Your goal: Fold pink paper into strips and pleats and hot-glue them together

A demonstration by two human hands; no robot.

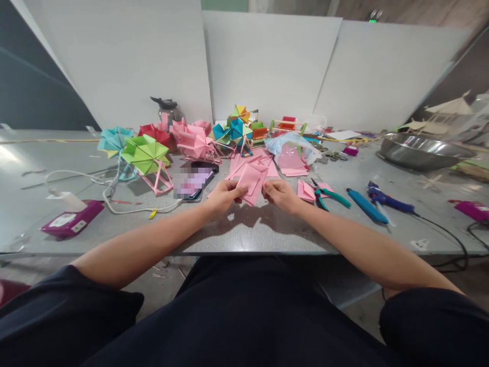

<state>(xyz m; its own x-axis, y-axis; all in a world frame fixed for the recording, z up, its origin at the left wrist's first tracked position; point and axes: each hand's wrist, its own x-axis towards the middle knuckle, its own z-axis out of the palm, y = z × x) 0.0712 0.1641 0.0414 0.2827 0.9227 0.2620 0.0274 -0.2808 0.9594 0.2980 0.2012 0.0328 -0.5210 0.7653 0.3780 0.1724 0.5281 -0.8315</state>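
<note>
Between my hands, just above the table's front part, is a folded piece of pink paper. My left hand pinches its left edge with the thumb on top. My right hand has its fingers closed at the paper's right edge; the fingertips are partly hidden. Behind the held piece lie several flat pink sheets. Close to my right hand, a smaller folded pink piece rests under teal-handled pliers.
Left are a phone, a white cable, a purple power socket and green and pink paper wheel models. Right are a blue tool, a blue glue gun and a metal basin. A plastic bag lies behind.
</note>
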